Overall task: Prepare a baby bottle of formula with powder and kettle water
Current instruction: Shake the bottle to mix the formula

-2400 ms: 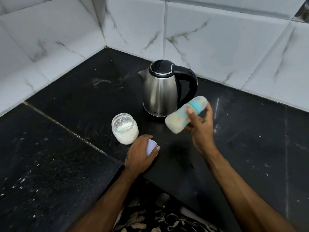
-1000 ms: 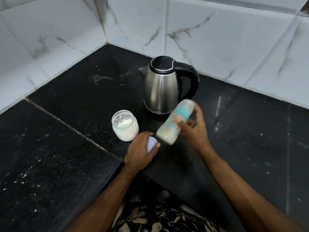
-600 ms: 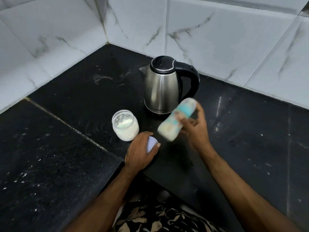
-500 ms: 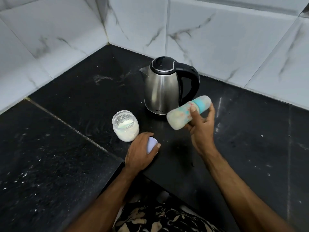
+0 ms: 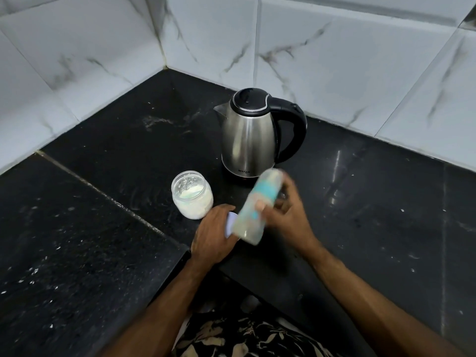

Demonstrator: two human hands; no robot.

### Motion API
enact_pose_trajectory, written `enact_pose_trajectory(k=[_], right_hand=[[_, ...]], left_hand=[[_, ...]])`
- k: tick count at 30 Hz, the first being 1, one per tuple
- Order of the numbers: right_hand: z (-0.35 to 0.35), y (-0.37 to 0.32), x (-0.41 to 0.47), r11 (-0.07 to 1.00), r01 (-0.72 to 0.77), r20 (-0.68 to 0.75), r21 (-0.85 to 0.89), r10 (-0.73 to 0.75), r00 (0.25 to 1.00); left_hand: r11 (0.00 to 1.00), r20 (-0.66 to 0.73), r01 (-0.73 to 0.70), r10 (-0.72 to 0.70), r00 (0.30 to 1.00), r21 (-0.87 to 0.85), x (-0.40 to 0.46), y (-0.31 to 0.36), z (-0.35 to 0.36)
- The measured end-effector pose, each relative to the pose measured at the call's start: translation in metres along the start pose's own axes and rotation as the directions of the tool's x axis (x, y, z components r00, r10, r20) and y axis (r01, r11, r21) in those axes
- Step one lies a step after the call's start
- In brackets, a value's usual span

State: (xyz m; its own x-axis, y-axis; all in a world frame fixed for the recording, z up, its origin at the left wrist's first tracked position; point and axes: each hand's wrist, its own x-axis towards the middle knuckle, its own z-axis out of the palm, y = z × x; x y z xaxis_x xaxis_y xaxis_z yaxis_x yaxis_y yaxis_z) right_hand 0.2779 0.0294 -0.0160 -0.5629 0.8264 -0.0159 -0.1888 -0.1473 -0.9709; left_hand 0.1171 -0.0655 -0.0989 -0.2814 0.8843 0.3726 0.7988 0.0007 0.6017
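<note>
A motion-blurred baby bottle (image 5: 253,211) is held tilted above the counter (image 5: 373,215) by the right hand (image 5: 286,215), whose fingers are wrapped around it, in front of the kettle (image 5: 248,140). A pale lid (image 5: 230,224) is covered by the left hand (image 5: 213,237), fingers curled over it, just beside the open powder jar (image 5: 192,194).

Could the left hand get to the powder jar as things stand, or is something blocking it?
Probably yes: the jar stands open just beyond the left hand, with bare counter between. But that hand is closed on a pale lid, so it would need freeing first.
</note>
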Motion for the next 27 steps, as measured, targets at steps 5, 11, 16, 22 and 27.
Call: enact_pose_trajectory(k=[5, 11, 16, 22, 27], right_hand=[[-0.004, -0.011, 0.012, 0.999, -0.009, -0.026, 0.033, 0.010, 1.000], [0.000, -0.012, 0.011, 0.987, -0.038, -0.114, 0.156, 0.057, 0.992], [0.001, -0.006, 0.007, 1.000, -0.008, 0.037, -0.015, 0.009, 0.999], [-0.011, -0.021, 0.028, 0.972, 0.042, -0.296, 0.232, 0.030, 0.955], [-0.001, 0.001, -0.005, 0.994, -0.017, 0.105, -0.111, 0.029, 0.994]], left_hand=[[0.995, 0.039, 0.095, -0.095, 0.995, 0.003, -0.003, -0.005, 0.001], [0.995, 0.034, 0.098, -0.098, 0.995, 0.022, -0.003, -0.005, 0.003], [0.998, 0.073, 0.064, -0.064, 0.995, 0.007, -0.002, -0.006, 0.002], [0.988, 0.015, 0.148, -0.149, 0.989, 0.043, -0.006, -0.006, 0.007], [0.999, 0.119, 0.048, -0.049, 0.992, 0.015, -0.004, -0.016, 0.008]])
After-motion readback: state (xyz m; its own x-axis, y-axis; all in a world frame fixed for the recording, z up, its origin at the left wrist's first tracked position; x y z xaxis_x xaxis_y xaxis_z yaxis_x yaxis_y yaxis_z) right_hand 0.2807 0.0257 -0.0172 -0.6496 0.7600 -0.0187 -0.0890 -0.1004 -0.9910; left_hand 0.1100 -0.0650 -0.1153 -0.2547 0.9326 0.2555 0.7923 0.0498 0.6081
